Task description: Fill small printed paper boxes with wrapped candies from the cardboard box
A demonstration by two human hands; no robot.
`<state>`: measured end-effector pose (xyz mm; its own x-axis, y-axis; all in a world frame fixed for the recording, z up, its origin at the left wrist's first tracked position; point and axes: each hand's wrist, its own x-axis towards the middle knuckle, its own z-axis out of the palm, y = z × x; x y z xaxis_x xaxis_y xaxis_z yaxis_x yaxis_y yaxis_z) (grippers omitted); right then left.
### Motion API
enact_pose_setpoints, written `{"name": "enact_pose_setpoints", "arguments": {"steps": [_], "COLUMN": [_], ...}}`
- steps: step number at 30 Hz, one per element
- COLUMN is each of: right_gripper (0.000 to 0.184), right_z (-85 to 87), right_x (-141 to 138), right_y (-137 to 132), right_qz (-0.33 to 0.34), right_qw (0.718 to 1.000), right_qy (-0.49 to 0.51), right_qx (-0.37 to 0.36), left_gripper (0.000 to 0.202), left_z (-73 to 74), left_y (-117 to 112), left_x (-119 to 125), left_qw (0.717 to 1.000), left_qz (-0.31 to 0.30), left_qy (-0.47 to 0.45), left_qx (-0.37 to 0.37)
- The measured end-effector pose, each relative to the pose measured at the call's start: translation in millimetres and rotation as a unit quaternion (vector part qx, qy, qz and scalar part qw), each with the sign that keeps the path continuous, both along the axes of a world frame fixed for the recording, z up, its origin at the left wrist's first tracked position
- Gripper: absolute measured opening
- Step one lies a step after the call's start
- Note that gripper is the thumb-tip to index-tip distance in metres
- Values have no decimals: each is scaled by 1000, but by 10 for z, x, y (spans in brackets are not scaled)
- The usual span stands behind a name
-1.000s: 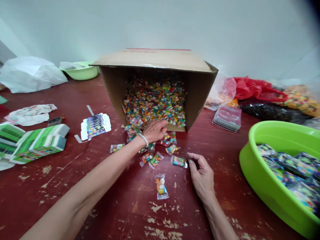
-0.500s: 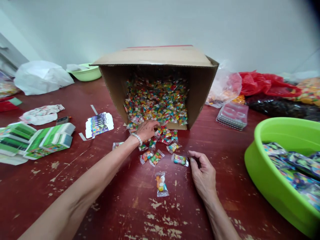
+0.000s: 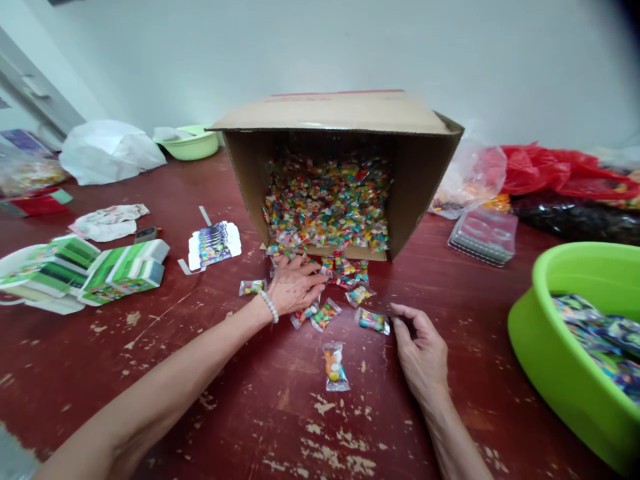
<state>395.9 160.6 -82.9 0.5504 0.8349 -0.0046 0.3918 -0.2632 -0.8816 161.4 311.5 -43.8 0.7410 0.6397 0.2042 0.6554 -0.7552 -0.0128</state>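
Observation:
A cardboard box (image 3: pixel 340 120) lies on its side, its mouth facing me, with a heap of small clear packets of coloured candies (image 3: pixel 327 207) inside and spilling out. Over the spilled packets at the front lies my left hand (image 3: pixel 296 283), palm down and fingers spread, wearing a beaded bracelet; what lies under the palm is hidden. My right hand (image 3: pixel 423 343) rests on the table with thumb and forefinger a little apart, beside the end of one candy packet (image 3: pixel 373 321). Another candy packet (image 3: pixel 335 367) lies by itself nearer me.
On the right stands a green tub (image 3: pixel 540 333) of dark printed packs, with clear plastic trays (image 3: pixel 484 235) behind it. To the left are green-and-white cartons (image 3: pixel 125 272), flat printed cards (image 3: pixel 215 245) and a crumpled cloth (image 3: pixel 111 222). Red bags (image 3: pixel 555 170) lie at the back right.
My left hand has drawn back from the box mouth toward me, its fingers now spread over the nearer packets. My right hand stays beside its packet. The view has turned slightly left.

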Motion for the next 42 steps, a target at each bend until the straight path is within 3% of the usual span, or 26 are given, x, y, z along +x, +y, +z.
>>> {"name": "enact_pose_setpoints", "arguments": {"steps": [5, 11, 16, 22, 26, 28, 29, 32, 33, 35, 39, 42], "right_gripper": [35, 38, 40, 38, 36, 36, 36, 38, 39, 45, 55, 61], "right_z": [8, 14, 5, 17, 26, 36, 40, 39, 35, 25, 88, 261], "right_x": [3, -10, -8, 2, -3, -6, -7, -3, -1, 3, -37, -149], "right_y": [-5, -9, 1, -3, -8, -6, -4, 1, 2, 0, -15, -34], "right_qz": [-3, -4, 1, 1, 0, 1, 1, -3, -4, -10, -20, 2], "right_qw": [1000, 1000, 1000, 1000, 1000, 1000, 1000, 1000, 1000, 999, 997, 991], "right_qy": [-1, 2, 6, 9, 16, 15, 13, 14, 17, 27, 69, 131], "right_qx": [3, 3, 9, 5, 3, 5, 6, 8, 12, 23, 37, 38], "left_gripper": [31, 40, 35, 36, 45, 49, 51, 61, 63, 65, 67, 65], "left_z": [3, 34, -4, -35, -45, -13, 16, 144, 193, 286, 410, 452], "left_y": [-90, 55, 181, 267, 172, 72, 11, -187, -254, -386, -627, -779], "left_x": [-3, 234, 433, 384, 283, 241, 226, 211, 215, 230, 274, 304], "left_qw": [1000, 984, 967, 934, 907, 864, 822, 654, 623, 605, 634, 651], "left_qz": [21, 150, 198, 213, 187, 163, 151, 121, 116, 109, 98, 87], "left_qy": [-5, -61, -97, -196, -283, -367, -423, -554, -564, -557, -516, -491], "left_qx": [-10, -74, -131, -209, -251, -304, -350, -500, -530, -559, -567, -573]}}
